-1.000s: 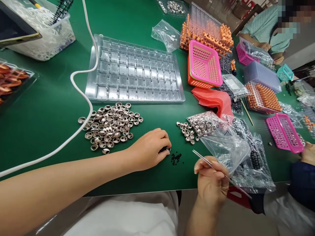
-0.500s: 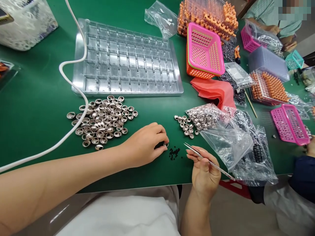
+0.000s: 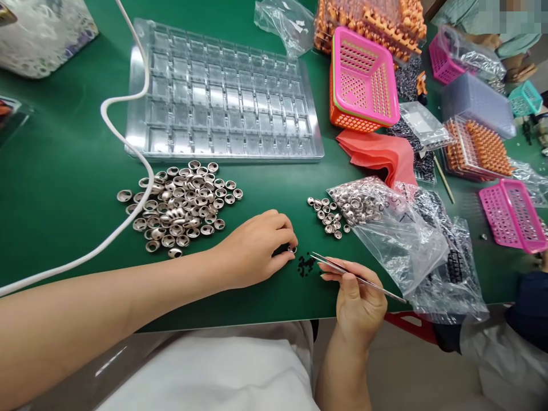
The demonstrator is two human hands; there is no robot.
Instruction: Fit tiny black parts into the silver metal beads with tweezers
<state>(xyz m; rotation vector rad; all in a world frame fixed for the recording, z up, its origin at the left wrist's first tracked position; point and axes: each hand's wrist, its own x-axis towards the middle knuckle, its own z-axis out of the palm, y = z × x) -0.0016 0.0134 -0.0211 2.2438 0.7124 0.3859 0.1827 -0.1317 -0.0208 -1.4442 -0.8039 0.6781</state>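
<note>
My left hand rests on the green table and pinches a small silver metal cap between thumb and fingertips. Tweezers are gripped in my right hand, their tips pointing left over a scatter of tiny black pieces. Those tips lie a short way from the left fingertips. Up and to the right sits a small group of silver caps. Left of my left hand spreads a larger pile of round, hollow silver pieces. Whether the tweezers hold anything is too small to tell.
A clear compartment tray lies behind the pile, crossed by a white cable. At right are a bag of silver parts, a red cloth, stacked pink baskets and orange parts. A co-worker's dark sleeve shows at far right.
The tweezer tips have moved left, closer to my left fingertips and over the black pieces. My left hand still pinches the cap. The whole view has shifted slightly.
</note>
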